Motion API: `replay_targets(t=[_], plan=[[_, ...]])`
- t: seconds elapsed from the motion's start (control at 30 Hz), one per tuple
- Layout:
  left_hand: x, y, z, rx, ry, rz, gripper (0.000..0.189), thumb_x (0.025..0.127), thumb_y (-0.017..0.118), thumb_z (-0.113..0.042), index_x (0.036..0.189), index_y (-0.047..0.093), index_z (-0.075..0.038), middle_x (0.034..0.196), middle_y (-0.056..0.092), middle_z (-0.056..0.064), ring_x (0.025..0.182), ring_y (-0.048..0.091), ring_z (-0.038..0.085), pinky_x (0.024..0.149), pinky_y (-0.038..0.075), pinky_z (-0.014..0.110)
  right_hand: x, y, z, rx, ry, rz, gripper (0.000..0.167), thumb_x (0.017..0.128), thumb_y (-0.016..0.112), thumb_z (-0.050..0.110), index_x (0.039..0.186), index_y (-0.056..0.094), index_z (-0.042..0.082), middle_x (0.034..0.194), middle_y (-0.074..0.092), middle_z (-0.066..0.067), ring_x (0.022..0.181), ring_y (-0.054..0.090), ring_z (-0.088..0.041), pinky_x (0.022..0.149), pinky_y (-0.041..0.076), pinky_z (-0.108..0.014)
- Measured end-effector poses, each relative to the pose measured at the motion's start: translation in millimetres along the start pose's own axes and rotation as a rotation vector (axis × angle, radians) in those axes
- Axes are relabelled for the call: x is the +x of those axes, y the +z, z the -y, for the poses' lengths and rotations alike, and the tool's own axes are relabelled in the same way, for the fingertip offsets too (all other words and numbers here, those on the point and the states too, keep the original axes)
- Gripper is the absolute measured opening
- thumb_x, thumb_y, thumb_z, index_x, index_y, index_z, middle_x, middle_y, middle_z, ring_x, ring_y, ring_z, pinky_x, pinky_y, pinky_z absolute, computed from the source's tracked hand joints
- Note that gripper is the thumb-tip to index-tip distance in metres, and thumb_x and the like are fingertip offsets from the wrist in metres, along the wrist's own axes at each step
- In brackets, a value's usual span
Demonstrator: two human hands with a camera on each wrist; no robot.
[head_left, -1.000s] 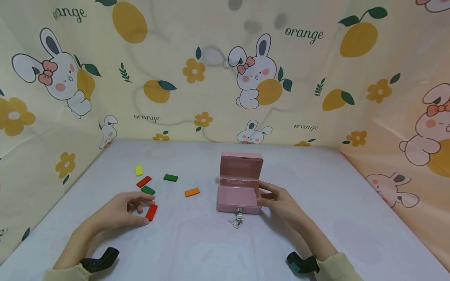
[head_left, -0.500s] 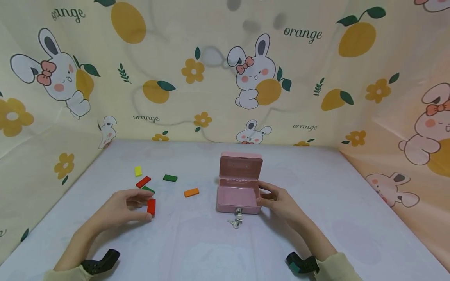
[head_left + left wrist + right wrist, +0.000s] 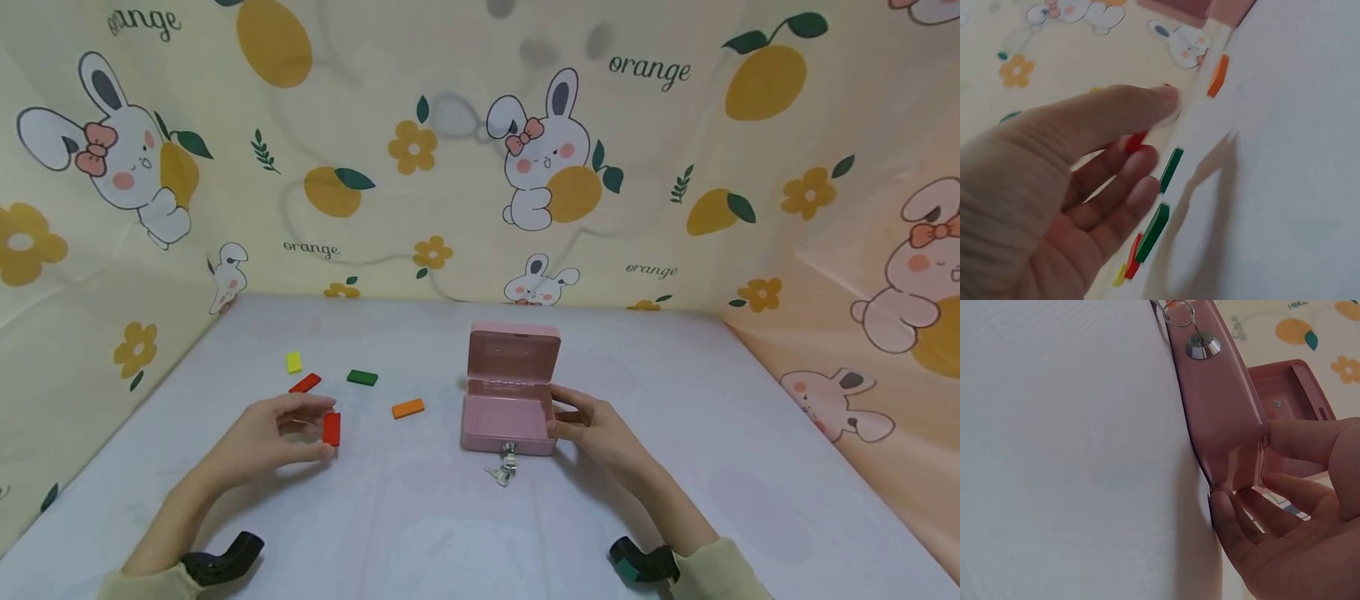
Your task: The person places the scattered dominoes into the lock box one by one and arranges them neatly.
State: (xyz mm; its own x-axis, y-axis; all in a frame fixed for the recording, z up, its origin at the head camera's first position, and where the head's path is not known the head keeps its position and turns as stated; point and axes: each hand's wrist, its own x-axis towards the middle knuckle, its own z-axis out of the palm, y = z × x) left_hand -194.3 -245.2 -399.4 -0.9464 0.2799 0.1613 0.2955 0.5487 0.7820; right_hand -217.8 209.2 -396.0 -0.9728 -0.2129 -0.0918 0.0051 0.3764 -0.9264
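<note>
My left hand point(image 3: 262, 437) pinches a red block point(image 3: 332, 429) between thumb and fingertips, holding it upright above the white table. In the left wrist view only slivers of this block point(image 3: 1136, 141) show between the fingers. My right hand point(image 3: 600, 425) holds the right end of a pink metal cash box point(image 3: 487, 443), thumb at the rim and other fingers at the side wall. The lid point(image 3: 513, 357) stands raised, and the inside floor is bare. From the lock point(image 3: 1202, 347) on the front hangs a ring with keys point(image 3: 501, 477).
An orange block point(image 3: 408, 408) lies between left hand and box. Farther back left lie a green block point(image 3: 362, 377), a red block point(image 3: 305, 382) and a yellow one point(image 3: 294, 362). Another green block point(image 3: 1152, 232), hidden in the head view, shows in the left wrist view. A printed cloth point(image 3: 465, 167) hangs behind.
The left hand has taken up the red block, tipped it upright and moved it slightly right and away from me. The right hand and cash box have stayed put.
</note>
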Motion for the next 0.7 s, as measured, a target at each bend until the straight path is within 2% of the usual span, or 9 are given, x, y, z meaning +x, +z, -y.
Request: replay_targets(t=[0.13,0.37,0.53,0.67,0.7], plan=[[6.2,5.8,-6.0,-0.052,0.051,-0.011,0.063,0.076,0.087,-0.028,0.128,0.061,-0.003,0.121,0.064,0.006,0.1,0.064,0.021,0.087,0.054,0.034,0.4,1,0,0.005,0.014,-0.006,0.061,0.092,0.069,0.013,0.149,0.045,0.017,0.15,0.043,-0.008,0.127,0.05,-0.03,0.107,0.031,-0.059],[18.9,21.1,-23.9,-0.113,0.081,-0.031,0.055,0.079,0.085,-0.022,0.126,0.063,-0.005,0.119,0.064,0.006,0.1,0.065,0.025,0.087,0.054,0.038,1.3,3,0,0.02,0.029,-0.017,0.062,0.092,0.069,0.013,0.149,0.045,0.017,0.149,0.044,-0.009,0.128,0.048,-0.031,0.107,0.031,-0.059],[29.4,35.2,-34.7,-0.124,0.102,-0.012,0.053,0.079,0.085,-0.022,0.125,0.064,-0.007,0.117,0.066,0.003,0.1,0.065,0.025,0.087,0.054,0.035,0.7,1,0,0.043,0.015,-0.009,0.061,0.092,0.069,0.012,0.149,0.045,0.016,0.149,0.044,-0.011,0.132,0.045,-0.033,0.108,0.025,-0.061],[37.6,46.3,-45.6,-0.158,0.14,0.003,0.049,0.079,0.085,-0.019,0.122,0.065,-0.009,0.116,0.066,0.003,0.1,0.065,0.027,0.088,0.053,0.04,-0.6,0,-2,0.053,-0.012,0.009,0.06,0.092,0.069,0.011,0.148,0.046,0.014,0.148,0.045,-0.011,0.129,0.049,-0.031,0.11,0.024,-0.06],[37.7,48.1,-53.4,-0.158,0.149,0.004,0.047,0.08,0.084,-0.016,0.122,0.065,-0.008,0.116,0.066,0.005,0.101,0.064,0.029,0.088,0.053,0.042,-0.6,-1,-2,0.055,-0.019,0.014,0.06,0.092,0.069,0.011,0.148,0.046,0.014,0.148,0.045,-0.011,0.128,0.049,-0.031,0.11,0.025,-0.059]])
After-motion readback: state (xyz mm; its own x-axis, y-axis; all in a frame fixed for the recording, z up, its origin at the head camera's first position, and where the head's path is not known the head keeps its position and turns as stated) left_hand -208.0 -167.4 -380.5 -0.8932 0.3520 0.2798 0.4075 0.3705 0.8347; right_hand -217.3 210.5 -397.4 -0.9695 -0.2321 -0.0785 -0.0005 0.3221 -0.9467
